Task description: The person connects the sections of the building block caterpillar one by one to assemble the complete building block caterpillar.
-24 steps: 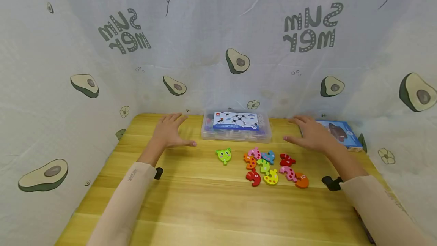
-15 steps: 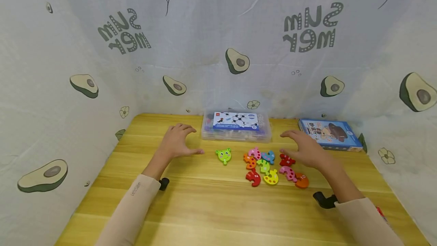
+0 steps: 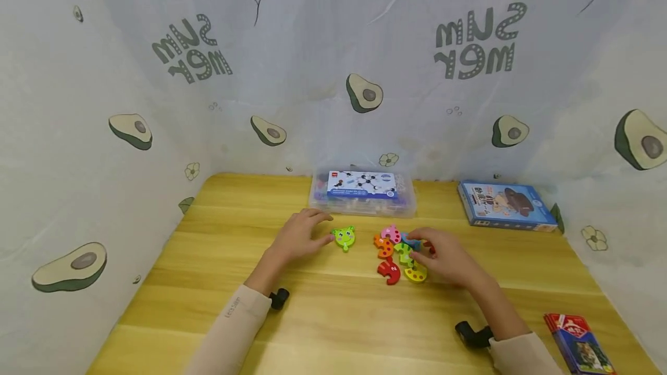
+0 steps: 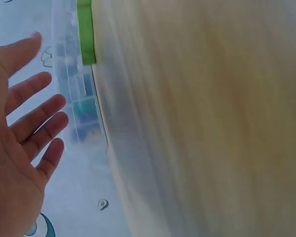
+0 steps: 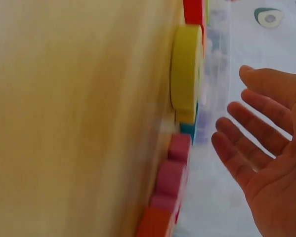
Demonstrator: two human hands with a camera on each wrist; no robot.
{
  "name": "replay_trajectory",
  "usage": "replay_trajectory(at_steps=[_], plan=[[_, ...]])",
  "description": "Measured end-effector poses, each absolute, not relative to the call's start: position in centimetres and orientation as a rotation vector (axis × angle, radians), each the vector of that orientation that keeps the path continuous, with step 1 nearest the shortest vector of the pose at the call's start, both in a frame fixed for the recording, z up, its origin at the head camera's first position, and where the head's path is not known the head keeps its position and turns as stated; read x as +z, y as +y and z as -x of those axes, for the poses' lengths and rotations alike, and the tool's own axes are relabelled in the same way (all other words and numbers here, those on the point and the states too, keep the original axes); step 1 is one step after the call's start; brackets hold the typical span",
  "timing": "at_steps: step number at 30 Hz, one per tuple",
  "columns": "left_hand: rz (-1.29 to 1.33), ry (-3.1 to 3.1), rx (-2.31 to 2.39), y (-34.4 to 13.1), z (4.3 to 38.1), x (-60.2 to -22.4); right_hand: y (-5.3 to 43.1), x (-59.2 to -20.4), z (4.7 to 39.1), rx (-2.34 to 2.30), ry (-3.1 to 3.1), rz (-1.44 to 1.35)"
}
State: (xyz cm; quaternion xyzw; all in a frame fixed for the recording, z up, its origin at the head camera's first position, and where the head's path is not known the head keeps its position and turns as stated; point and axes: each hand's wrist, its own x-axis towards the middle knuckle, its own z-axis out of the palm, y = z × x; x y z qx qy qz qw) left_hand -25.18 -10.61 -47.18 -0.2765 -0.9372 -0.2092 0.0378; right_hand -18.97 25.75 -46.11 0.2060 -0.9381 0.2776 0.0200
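My left hand (image 3: 299,239) is at the left of the green smiling head piece (image 3: 344,238), thumb and fingers spread apart with nothing between them. In the left wrist view the green piece (image 4: 86,34) shows edge-on beyond the thumb. Over the right side of the puzzle pieces hovers my right hand (image 3: 443,254), fingers parted and holding nothing. Nearby lie a red piece marked 2 (image 3: 388,271), an orange piece (image 3: 384,246), a pink piece (image 3: 391,234), a striped green piece (image 3: 403,253) and a yellow piece (image 3: 416,272). The hand hides other pieces, though pink (image 5: 170,177) and orange (image 5: 155,223) ones show in the right wrist view.
Behind the pieces, a clear plastic case (image 3: 362,206) with a molecule label stands against the patterned cloth (image 3: 312,74). A blue box (image 3: 508,206) lies at the back right. A red and blue card pack (image 3: 579,343) is at the front right of the wooden table (image 3: 354,328).
Both hands have come inward and nearer the person, the left to the green head piece, the right over the other pieces. The blue box and the card pack have come into fuller view.
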Motion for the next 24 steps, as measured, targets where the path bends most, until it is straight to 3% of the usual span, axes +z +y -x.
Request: replay_trajectory(at_steps=[12,24], plan=[[1.115,-2.969,-0.678,-8.4,24.4,-49.2,22.6,-47.6,17.0,0.905,-2.995,-0.774],[1.031,-2.942,-0.825,-8.4,24.6,-49.5,21.8,-47.4,16.5,0.827,-3.050,-0.840]])
